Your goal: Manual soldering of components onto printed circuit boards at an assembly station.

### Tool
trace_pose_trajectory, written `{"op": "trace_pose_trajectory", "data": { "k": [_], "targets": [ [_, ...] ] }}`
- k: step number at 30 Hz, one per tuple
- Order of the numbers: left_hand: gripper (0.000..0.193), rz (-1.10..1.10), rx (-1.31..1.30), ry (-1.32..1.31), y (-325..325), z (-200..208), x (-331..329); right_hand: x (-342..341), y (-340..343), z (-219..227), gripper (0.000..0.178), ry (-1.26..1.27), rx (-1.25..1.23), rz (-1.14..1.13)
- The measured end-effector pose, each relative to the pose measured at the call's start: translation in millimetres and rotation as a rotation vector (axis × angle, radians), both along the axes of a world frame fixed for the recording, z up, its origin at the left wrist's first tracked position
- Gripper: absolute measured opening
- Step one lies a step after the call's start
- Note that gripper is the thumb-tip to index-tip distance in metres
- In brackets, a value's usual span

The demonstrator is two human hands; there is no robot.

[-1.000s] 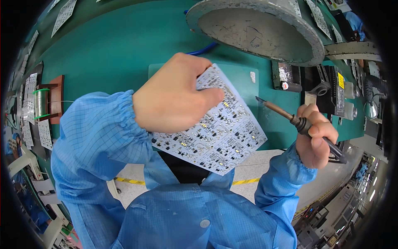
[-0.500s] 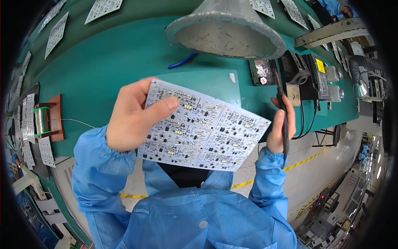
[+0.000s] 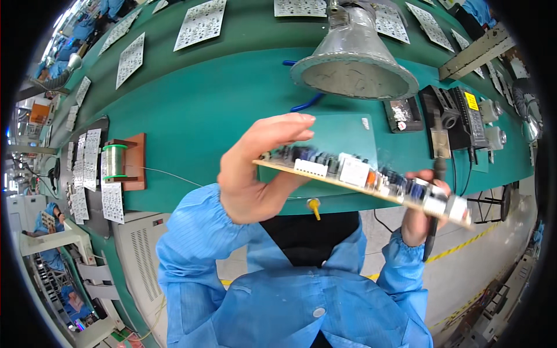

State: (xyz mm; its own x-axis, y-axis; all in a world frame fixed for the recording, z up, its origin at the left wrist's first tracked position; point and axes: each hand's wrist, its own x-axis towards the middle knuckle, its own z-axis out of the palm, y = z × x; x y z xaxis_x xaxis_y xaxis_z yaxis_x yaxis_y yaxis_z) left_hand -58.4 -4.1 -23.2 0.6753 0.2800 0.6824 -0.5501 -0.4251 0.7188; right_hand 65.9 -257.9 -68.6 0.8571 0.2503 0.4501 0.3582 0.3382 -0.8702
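A circuit board (image 3: pixel 339 184) is tilted nearly edge-on in front of me, its tall white, dark and orange parts facing up and away. My left hand (image 3: pixel 241 182) is around its left end, with fingers above and the thumb beneath. At the board's right end, my right hand (image 3: pixel 415 226) is closed around a dark soldering iron (image 3: pixel 439 169). The board partly covers those right fingers, so how firmly they also touch it is hard to see. The iron's tip end points away from me and is blurred.
A grey metal cone hood (image 3: pixel 362 52) hangs over the green bench mat (image 3: pixel 220 87). Right of it stand a soldering station (image 3: pixel 473 119) and a small dark box (image 3: pixel 403 116). A solder wire spool (image 3: pixel 115 161) is at left. Circuit boards (image 3: pixel 200 24) line the far strip.
The board has turned from its flat soldered face to nearly edge-on, showing its tall parts. It has moved right, and my right hand has come to its right end. The view has shifted.
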Motion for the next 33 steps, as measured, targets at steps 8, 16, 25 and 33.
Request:
{"op": "trace_pose_trajectory", "data": {
  "k": [8,16,25,33],
  "targets": [
    [0.059,0.052,-0.027,0.105,14,-33,-1,1,-16,5,0.03,-0.407,-0.202,-0.045],
    [0.06,-0.019,-0.211,0.155,17,-43,-7,-18,-13,39,0.049,0.352,-0.186,-0.106],
    [0.044,-0.099,-0.162,0.059,2,-2,-26,-18,4,16,0.028,-0.034,0.101,0.083],
    [0.02,-0.005,-0.567,0.444,-13,18,-22,-35,14,-31,0.061,-0.001,-0.169,-0.139]
  ]
}}
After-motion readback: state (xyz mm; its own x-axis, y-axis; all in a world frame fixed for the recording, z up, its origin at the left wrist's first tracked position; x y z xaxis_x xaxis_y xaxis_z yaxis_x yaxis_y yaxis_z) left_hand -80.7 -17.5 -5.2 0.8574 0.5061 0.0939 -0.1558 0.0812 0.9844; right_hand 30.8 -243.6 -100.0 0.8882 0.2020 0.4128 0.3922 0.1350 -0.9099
